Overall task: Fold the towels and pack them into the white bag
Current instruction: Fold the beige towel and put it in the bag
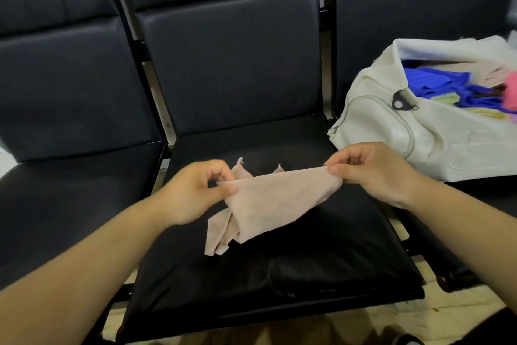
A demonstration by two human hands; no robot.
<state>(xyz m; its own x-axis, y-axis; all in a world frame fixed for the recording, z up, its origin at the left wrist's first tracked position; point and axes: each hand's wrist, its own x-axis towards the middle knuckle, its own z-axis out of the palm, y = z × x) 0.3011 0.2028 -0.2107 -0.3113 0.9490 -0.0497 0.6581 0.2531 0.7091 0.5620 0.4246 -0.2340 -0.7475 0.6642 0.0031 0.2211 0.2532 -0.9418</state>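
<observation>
A pale pink towel [268, 202] hangs between my hands over the middle black seat [279, 274]. My left hand [193, 193] pinches its left edge, and my right hand [375, 168] pinches its right corner. The cloth sags toward the lower left, where a loose end touches the seat. The white bag [405, 134] lies open on the seat to the right, with blue, pink, yellow and beige cloths [447, 87] inside.
Three dark padded chairs stand in a row, backrests [229, 59] upright behind the seats. The left seat [70, 204] holds nothing. Metal frame bars run between the chairs. A light floor [461, 314] shows below the seat's front edge.
</observation>
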